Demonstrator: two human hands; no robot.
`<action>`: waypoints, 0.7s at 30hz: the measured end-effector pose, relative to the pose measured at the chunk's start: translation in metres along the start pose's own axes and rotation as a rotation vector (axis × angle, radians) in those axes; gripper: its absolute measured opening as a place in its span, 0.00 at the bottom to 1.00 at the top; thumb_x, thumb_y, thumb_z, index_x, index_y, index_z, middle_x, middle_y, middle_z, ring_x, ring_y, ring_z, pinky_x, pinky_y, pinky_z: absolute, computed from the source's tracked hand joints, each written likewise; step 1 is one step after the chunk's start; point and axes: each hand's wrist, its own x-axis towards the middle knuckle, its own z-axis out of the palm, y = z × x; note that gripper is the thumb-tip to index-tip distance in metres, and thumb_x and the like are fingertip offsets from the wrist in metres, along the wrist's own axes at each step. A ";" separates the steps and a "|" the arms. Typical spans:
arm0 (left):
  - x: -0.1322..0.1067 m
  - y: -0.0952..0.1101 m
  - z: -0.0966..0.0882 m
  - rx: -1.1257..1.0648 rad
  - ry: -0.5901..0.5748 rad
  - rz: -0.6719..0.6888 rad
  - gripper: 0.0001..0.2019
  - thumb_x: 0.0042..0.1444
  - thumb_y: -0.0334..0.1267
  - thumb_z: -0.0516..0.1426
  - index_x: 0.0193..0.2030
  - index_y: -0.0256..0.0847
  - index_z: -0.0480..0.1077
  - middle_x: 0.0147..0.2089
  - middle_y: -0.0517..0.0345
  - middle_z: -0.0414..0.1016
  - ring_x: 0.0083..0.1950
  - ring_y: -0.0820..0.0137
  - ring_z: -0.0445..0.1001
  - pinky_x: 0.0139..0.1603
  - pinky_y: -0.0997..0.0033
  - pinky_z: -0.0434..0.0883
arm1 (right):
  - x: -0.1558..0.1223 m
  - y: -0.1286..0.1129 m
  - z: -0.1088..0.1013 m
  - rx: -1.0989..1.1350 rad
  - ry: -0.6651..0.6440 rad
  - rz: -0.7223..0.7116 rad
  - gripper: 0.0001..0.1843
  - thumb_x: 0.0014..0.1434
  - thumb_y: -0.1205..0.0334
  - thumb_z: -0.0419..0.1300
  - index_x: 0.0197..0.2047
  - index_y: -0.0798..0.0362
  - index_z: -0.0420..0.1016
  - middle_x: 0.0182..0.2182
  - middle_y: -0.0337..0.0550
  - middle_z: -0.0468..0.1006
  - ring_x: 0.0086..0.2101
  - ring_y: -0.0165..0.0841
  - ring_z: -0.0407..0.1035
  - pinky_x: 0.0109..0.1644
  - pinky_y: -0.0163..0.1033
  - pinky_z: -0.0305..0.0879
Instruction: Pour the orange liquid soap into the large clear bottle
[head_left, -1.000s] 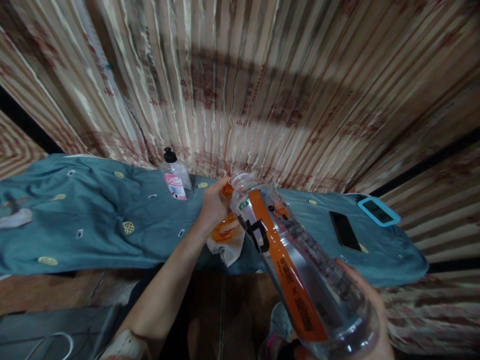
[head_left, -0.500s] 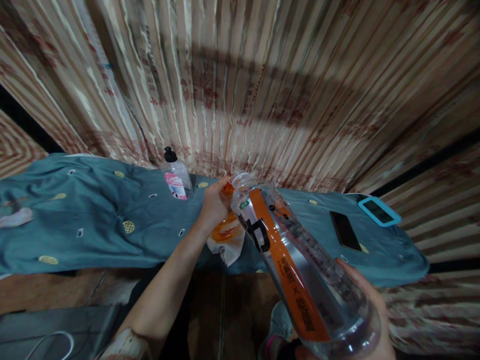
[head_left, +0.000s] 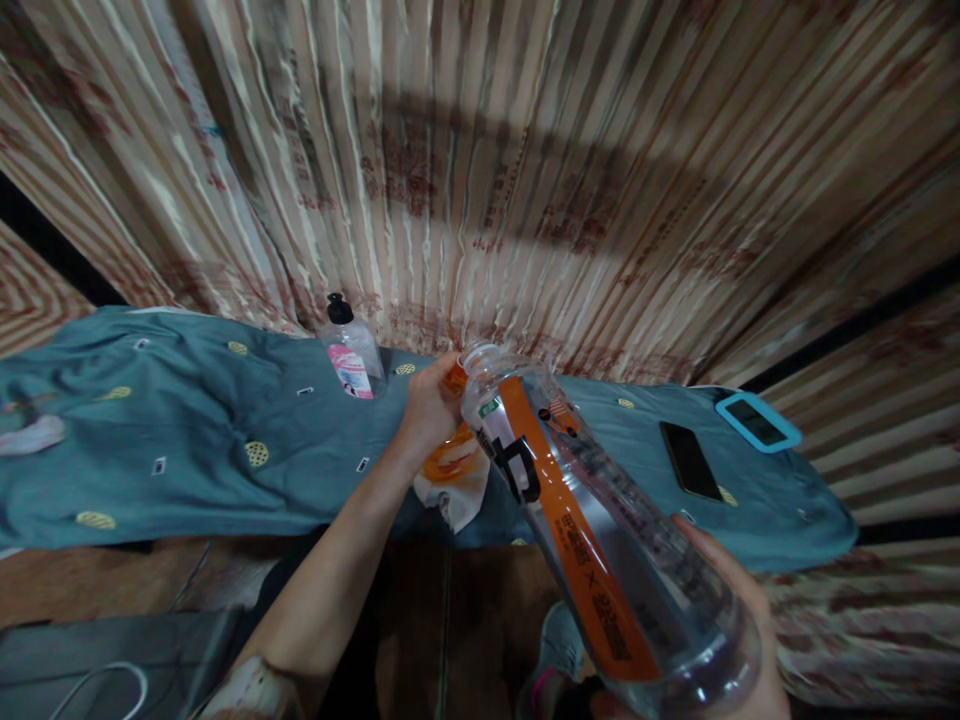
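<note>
My right hand (head_left: 739, 620) is wrapped round the bottom end of a large clear plastic bottle (head_left: 577, 540) with an orange and silver label. The bottle lies tilted, its open mouth pointing up and left, towards my left hand (head_left: 433, 405). My left hand is closed round an orange, see-through container (head_left: 450, 458), right at the bottle's mouth. Fingers and bottle hide most of that container, so its exact kind is unclear. Beneath it lies a crumpled white tissue or cloth (head_left: 461, 505) by the near edge of the teal cloth.
A teal patterned cloth (head_left: 202, 430) covers the long surface. On it stand a pump-top bottle (head_left: 352, 360) with a pink label, a black phone (head_left: 690, 460) and a blue-framed digital display (head_left: 757, 420). A striped curtain (head_left: 480, 180) hangs close behind. A grey box-like surface (head_left: 112, 660) is at lower left.
Almost nothing differs; both hands and the tilted bottle keep the same position.
</note>
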 end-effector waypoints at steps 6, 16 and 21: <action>0.000 -0.003 0.001 -0.011 -0.001 0.003 0.10 0.52 0.44 0.66 0.34 0.39 0.79 0.29 0.59 0.81 0.31 0.68 0.75 0.36 0.70 0.70 | 0.001 0.004 -0.002 -0.007 -0.011 -0.015 0.54 0.42 0.31 0.77 0.67 0.43 0.68 0.58 0.43 0.73 0.52 0.41 0.73 0.54 0.39 0.69; 0.001 0.004 0.001 -0.003 0.003 -0.005 0.08 0.51 0.41 0.67 0.32 0.39 0.79 0.30 0.59 0.81 0.32 0.67 0.76 0.36 0.70 0.72 | 0.023 -0.006 0.006 -0.144 -0.049 -0.158 0.65 0.29 0.36 0.81 0.67 0.51 0.67 0.55 0.56 0.74 0.56 0.59 0.70 0.53 0.54 0.74; 0.001 0.001 0.001 0.008 0.003 -0.006 0.10 0.51 0.44 0.65 0.32 0.39 0.78 0.28 0.59 0.79 0.31 0.67 0.74 0.35 0.69 0.70 | 0.005 0.004 -0.004 -0.114 -0.031 -0.054 0.61 0.36 0.28 0.77 0.68 0.50 0.66 0.58 0.52 0.72 0.55 0.53 0.70 0.53 0.49 0.69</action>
